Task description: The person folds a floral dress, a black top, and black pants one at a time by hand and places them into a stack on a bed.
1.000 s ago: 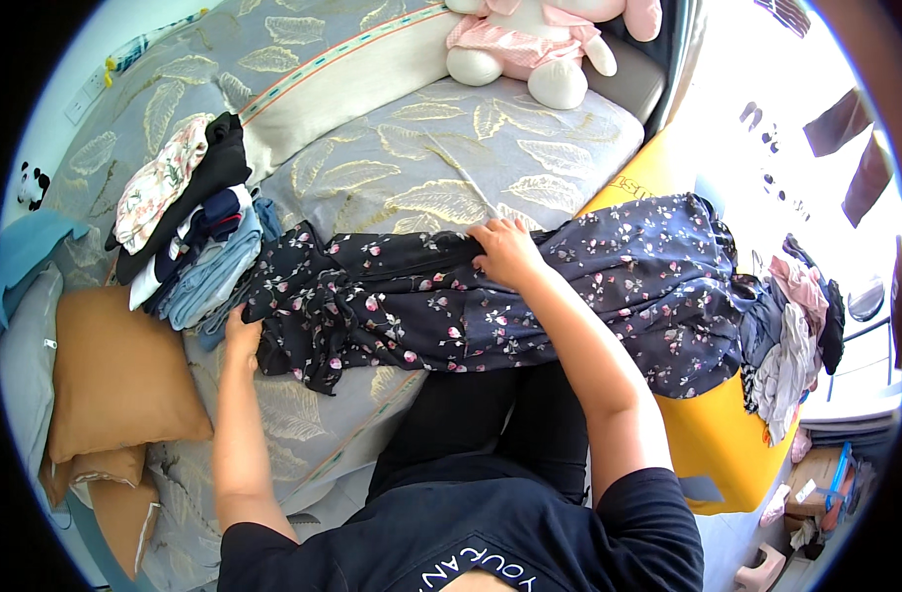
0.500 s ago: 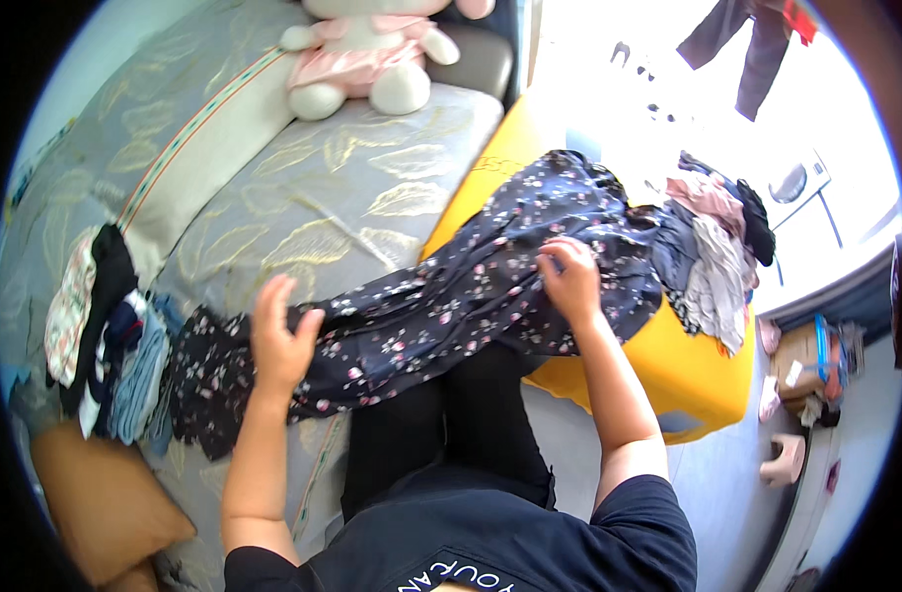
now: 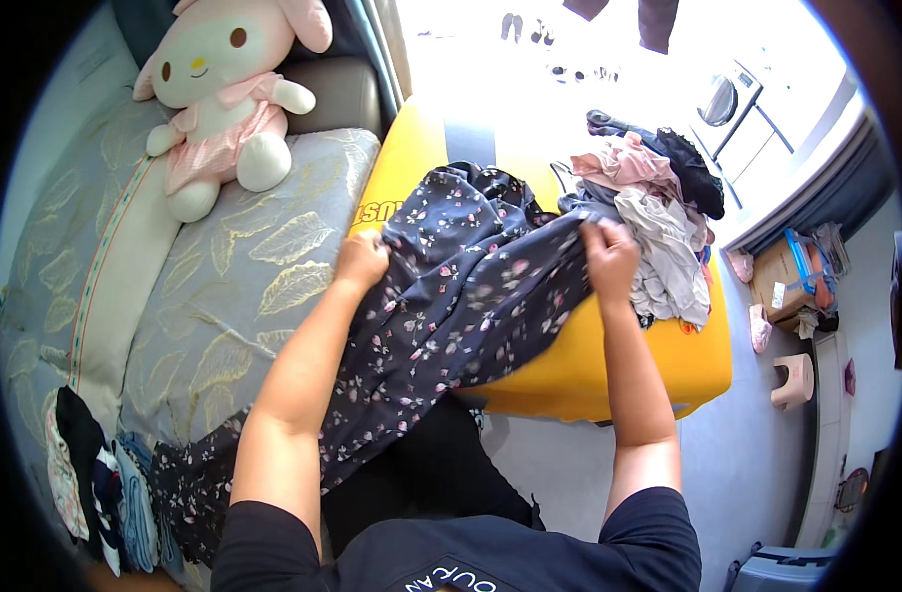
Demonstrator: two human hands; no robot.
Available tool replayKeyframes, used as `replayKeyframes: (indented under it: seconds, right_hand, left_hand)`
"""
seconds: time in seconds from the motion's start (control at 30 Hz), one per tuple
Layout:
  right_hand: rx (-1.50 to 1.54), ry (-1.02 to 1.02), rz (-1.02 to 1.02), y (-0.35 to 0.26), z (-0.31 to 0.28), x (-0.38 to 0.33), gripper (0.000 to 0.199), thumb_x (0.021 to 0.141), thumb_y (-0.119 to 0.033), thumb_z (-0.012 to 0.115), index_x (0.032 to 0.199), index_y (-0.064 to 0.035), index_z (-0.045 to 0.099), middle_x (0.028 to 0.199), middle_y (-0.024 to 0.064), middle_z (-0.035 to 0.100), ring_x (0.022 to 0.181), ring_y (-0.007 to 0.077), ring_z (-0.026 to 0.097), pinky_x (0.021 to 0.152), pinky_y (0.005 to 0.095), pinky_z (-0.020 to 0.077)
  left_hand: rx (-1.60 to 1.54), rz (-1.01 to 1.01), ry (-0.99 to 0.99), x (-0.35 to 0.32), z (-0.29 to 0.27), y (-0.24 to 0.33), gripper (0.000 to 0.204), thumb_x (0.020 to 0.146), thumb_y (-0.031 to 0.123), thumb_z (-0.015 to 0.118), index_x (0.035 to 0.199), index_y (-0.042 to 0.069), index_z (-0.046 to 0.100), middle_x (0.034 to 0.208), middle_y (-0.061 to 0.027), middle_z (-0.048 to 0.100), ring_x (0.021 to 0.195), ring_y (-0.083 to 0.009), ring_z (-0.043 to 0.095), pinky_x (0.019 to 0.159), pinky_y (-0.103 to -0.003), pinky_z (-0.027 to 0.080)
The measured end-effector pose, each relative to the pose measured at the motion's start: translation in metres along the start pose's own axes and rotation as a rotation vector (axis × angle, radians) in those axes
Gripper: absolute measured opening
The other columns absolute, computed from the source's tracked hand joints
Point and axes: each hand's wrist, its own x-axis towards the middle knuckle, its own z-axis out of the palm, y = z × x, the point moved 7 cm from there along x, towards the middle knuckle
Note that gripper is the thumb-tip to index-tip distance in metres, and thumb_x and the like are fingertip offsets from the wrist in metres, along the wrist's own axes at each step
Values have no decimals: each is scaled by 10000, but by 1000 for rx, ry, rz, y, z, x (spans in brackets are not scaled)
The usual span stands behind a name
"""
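Note:
A long dark garment with a small pink and white flower print, most likely a dress [image 3: 441,296], stretches across my lap. Its far end rests on a yellow-covered surface [image 3: 569,380], and its lower end trails over the sofa at the left. My left hand [image 3: 362,259] is closed on its left edge. Further right, my right hand [image 3: 610,252] pinches the opposite edge, pulling that side out taut and a little raised. The cloth between the hands looks slightly blurred.
A heap of crumpled clothes [image 3: 658,227] lies on the yellow cover at the right. Folded clothes [image 3: 106,483] stand on the patterned sofa [image 3: 224,286] at the lower left. A large plush rabbit [image 3: 224,109] sits at the back. A pink stool [image 3: 792,381] stands on the floor.
Both hands, empty and hovering over the dress before, have moved up and taken hold of its two edges. The dress's right side is now spread and lifted. The view has shifted right.

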Motion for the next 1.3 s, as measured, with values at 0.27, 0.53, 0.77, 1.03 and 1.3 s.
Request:
replayKeyframes:
  seconds: [0.27, 0.53, 0.77, 1.03, 1.3]
  right_hand:
    - [326, -222, -11, -32, -11, -6, 212, 796, -145, 747, 805, -25, 572, 722, 54, 558, 677, 197, 536, 643, 315, 451]
    - [314, -1794, -382, -138, 78, -211, 242, 772, -197, 733, 942, -51, 642, 861, 112, 636, 874, 308, 630, 786, 395, 498]
    - [139, -631, 109, -58, 75, -91, 365, 788, -189, 711, 1110, -58, 597, 1084, 154, 577, 871, 316, 614, 796, 387, 504]
    - [45, -397, 226, -9, 68, -76, 436, 814, -232, 726, 1154, 1, 587, 1143, 192, 583, 969, 321, 597, 861, 398, 480]
    - [-115, -449, -407, -104, 89, -90, 463, 779, -332, 734, 1153, -79, 630, 1188, 170, 582, 1006, 351, 592, 895, 405, 476]
  left_hand:
    - [-105, 490, 230, -47, -21, 47, 569, 865, 427, 644, 1208, -12, 526, 1216, -220, 546, 1140, -358, 522, 950, -416, 421]
    - [-578, 139, -154, -97, 19, 66, 842, 796, 517, 705, 1343, -42, 395, 1298, -248, 470, 1227, -346, 462, 1040, -403, 363]
    - [-226, 362, -43, -105, 45, 67, 304, 767, 214, 734, 985, 19, 651, 1246, -223, 532, 1153, -389, 518, 1000, -438, 408]
    - [-1857, -846, 426, -96, 24, -91, 409, 1038, 276, 264, 1155, 14, 554, 1146, -169, 608, 1040, -332, 600, 925, -531, 479]
    - [-1871, -844, 402, -171, -20, -121, 493, 1036, 346, 229, 1297, 2, 467, 1353, -190, 486, 1263, -353, 451, 1093, -540, 307]
